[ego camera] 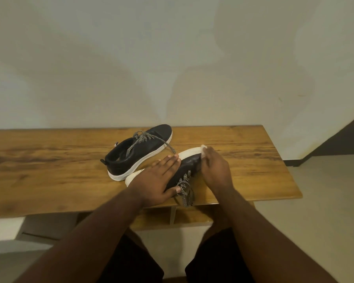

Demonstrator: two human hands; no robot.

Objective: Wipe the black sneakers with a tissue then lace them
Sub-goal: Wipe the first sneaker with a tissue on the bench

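The left hand (157, 180) presses flat on the near sneaker (189, 163); the right hand (215, 168) pinches the tissue (203, 148), which should sweep firmly along the toe.

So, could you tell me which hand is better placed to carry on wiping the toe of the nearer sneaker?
The right hand: it holds the tissue at the toe of the nearer sneaker. The left hand lies flat along that sneaker's side, steadying it, and holds no tissue.

wooden table (49, 160) | pale wall (172, 58) behind | shelf (161, 216) below, possibly
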